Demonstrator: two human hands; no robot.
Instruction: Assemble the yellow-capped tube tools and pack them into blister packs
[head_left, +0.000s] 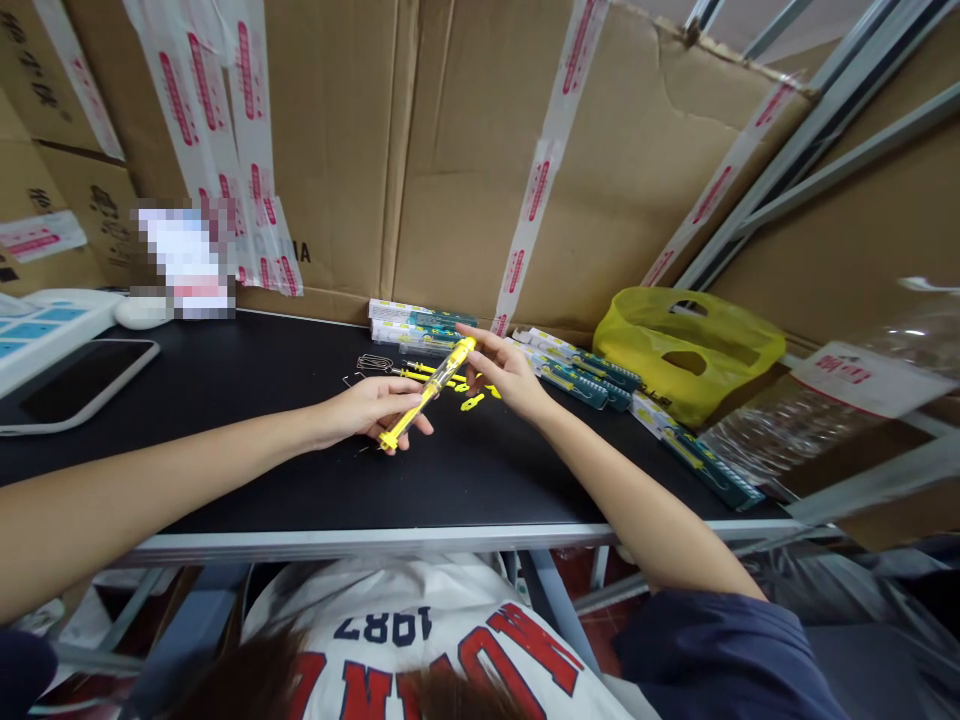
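My left hand (371, 408) grips the lower end of a yellow, clear-bodied tester screwdriver (427, 392) held slanting above the black table (247, 390). My right hand (504, 368) pinches its upper tip with thumb and forefinger. Just behind the tool lie small yellow clips (472, 402), loose metal parts (373, 364) and another yellow screwdriver (424, 373).
Packaged screwdrivers in green-and-white cards lie at the back (416, 325) and to the right (577, 372). A yellow plastic bag (686, 350) and clear bags (832, 400) sit at the right. A phone (71, 385) and a scale (37, 330) stand at the left. Taped cardboard boxes (465, 150) wall the back.
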